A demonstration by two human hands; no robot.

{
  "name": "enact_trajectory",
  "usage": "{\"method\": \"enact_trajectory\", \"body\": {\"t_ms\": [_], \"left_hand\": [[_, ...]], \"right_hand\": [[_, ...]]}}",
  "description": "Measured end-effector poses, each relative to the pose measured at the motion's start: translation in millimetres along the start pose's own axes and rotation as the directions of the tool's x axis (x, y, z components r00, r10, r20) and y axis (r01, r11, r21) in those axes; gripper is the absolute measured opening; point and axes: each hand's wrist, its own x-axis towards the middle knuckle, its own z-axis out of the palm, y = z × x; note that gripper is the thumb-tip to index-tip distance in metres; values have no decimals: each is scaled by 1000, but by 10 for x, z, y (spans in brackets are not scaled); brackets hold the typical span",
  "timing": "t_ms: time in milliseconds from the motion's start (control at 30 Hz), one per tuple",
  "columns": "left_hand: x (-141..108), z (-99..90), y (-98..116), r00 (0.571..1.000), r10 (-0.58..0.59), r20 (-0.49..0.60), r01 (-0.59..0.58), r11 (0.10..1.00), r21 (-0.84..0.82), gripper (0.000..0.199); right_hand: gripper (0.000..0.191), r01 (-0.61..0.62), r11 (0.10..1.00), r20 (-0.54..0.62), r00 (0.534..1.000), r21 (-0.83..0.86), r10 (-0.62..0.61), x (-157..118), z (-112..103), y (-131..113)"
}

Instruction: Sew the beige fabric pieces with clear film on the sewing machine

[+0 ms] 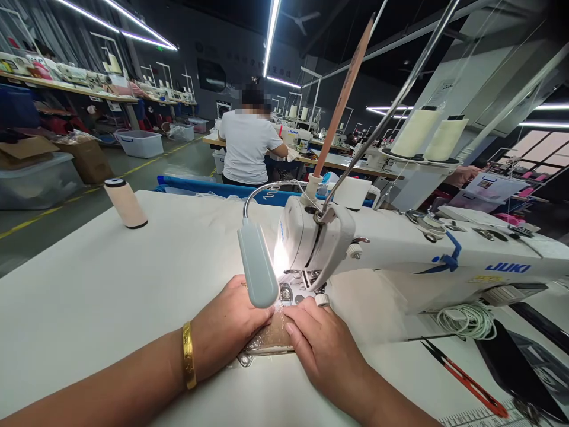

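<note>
A white sewing machine (382,237) stands before me, its lit needle area partly behind a grey-green lamp head (258,267). My left hand (229,326), with a gold bangle (189,356) at the wrist, rests left of the presser foot. Its fingers are bent and partly hidden by the lamp. On the other side my right hand (324,338) has thumb and fingers drawn together, tips close to the needle plate. Between both sets of fingertips lies a thin, pale, lacy-looking strip (281,309), too small to name. Under them is a brown, film-covered plate (271,338).
A peach thread cone (125,203) stands on the white table (89,296). At right lie red-handled thread snips (466,376), a coil of pale cord (466,321), a black flat object (511,367) and a ruler (484,415). A person in white (249,145) sits ahead.
</note>
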Motion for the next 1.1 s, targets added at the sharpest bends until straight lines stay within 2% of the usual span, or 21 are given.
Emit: {"method": "enact_trajectory", "body": {"t_ms": [300, 533, 600, 733, 933, 1100], "left_hand": [[63, -4, -35, 999, -12, -48, 13, 1000, 23, 20], [118, 97, -104, 979, -18, -205, 18, 1000, 2, 24], [138, 69, -101, 985, -27, -169, 26, 1000, -5, 25], [157, -6, -78, 996, -84, -28, 83, 996, -31, 25], [126, 30, -103, 971, -217, 104, 222, 975, -31, 21], [94, 127, -204, 948, -295, 116, 301, 953, -34, 15]], "right_hand": [[27, -16, 1000, -72, 997, -26, 14, 37, -36, 29], [23, -9, 1000, -155, 988, 2, 9, 110, -115, 39], [22, -9, 1000, -160, 987, 26, 13, 135, -146, 24], [25, -12, 998, -152, 988, 54, 20, 127, -167, 8], [23, 17, 998, -189, 982, 60, -5, 42, -110, 78], [24, -52, 996, -162, 985, 72, 63, -50, -5, 171]]}}
